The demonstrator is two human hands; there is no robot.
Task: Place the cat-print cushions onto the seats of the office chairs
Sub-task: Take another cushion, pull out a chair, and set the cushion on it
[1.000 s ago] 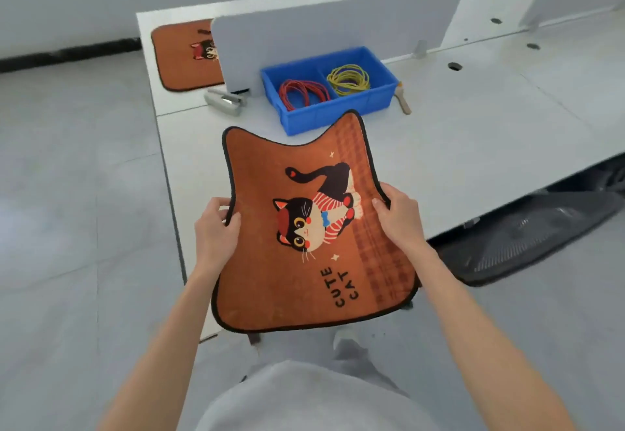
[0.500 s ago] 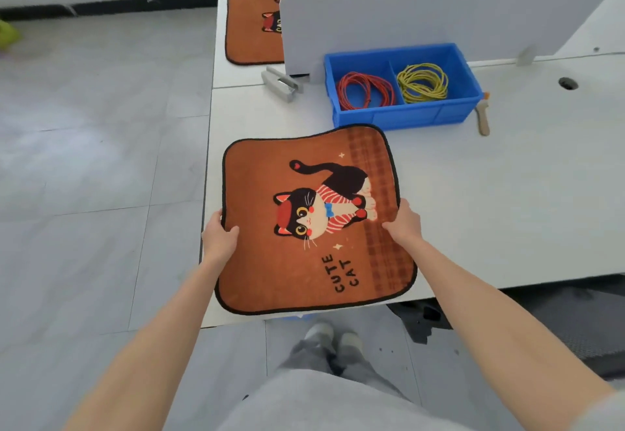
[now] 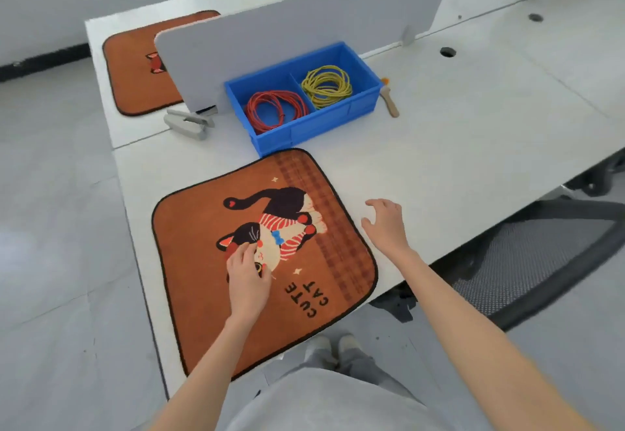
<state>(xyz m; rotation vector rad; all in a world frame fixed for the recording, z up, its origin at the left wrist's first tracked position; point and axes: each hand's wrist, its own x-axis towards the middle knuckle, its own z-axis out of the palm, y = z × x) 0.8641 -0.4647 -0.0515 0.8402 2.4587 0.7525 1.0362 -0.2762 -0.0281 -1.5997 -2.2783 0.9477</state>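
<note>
The cat-print cushion (image 3: 263,258) lies flat on the white bench (image 3: 473,146) at centre frame, its near edge overhanging the bench's front. The left hand (image 3: 247,278) rests on the cat's face, its fingers loosely bent with nothing in its grip. The right hand (image 3: 385,224) hovers just right of the cushion, fingers spread, empty. A second cushion (image 3: 135,68) lies upper left; an office chair (image 3: 527,261) sits lower right.
</note>
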